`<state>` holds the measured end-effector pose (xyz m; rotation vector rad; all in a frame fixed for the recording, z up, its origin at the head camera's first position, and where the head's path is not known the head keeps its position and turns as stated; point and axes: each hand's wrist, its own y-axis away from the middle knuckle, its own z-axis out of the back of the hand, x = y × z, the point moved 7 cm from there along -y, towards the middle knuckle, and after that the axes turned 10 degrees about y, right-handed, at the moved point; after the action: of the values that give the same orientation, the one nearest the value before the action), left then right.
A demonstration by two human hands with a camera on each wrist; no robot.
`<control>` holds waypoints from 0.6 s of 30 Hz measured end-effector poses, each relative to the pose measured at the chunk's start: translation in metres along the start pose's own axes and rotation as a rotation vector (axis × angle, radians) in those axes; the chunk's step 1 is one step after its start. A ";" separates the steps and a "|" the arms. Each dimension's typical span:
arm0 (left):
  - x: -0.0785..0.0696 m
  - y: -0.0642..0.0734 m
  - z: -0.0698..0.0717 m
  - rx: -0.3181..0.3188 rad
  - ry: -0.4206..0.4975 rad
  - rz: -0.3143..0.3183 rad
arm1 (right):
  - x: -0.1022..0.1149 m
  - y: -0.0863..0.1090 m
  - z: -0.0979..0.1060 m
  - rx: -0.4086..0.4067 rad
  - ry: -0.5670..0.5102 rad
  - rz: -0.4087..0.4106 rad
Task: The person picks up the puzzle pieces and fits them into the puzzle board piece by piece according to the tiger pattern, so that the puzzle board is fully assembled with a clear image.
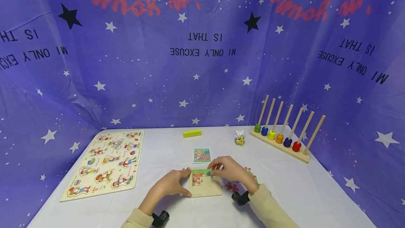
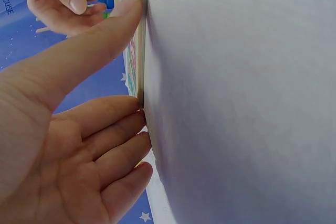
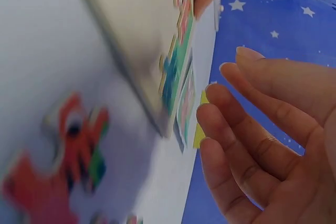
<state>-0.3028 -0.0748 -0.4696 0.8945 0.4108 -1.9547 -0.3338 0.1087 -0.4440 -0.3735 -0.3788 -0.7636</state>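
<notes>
A square wooden puzzle board [image 1: 206, 188] lies on the table, with joined tiger pieces [image 1: 197, 178] and green pieces [image 1: 205, 171] along its upper left and top. My left hand [image 1: 172, 184] rests at the board's left side, thumb by the near corner and fingers by the far one. Above the board's upper right, my right hand [image 3: 262, 129] hangs with loosely bent fingers; no piece shows between them. Loose red puzzle pieces [image 1: 232, 187] lie right of the board, and more green and red pieces [image 1: 250, 172] are partly behind the right wrist. A picture card [image 1: 202, 155] lies just beyond the board.
At the left lies a large peg puzzle [image 1: 107, 164] of figures. A yellow block [image 1: 192, 133] and a small white-and-yellow toy figure [image 1: 239, 138] stand toward the back. A wooden rack with rods and coloured beads [image 1: 280, 145] stands at the back right.
</notes>
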 end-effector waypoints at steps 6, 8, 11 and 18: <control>0.001 0.000 -0.001 0.000 0.004 -0.003 | -0.007 0.016 0.010 0.032 0.002 -0.022; 0.001 0.000 -0.001 0.002 0.004 0.000 | -0.011 0.022 0.012 0.053 0.005 -0.032; 0.001 0.001 -0.001 0.003 0.002 0.007 | -0.017 0.030 0.011 0.087 0.011 -0.036; 0.000 0.001 0.000 0.002 0.000 0.011 | -0.024 0.047 0.008 0.171 0.018 -0.026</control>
<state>-0.3021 -0.0751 -0.4700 0.8966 0.4038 -1.9451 -0.3176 0.1578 -0.4567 -0.2015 -0.4289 -0.7533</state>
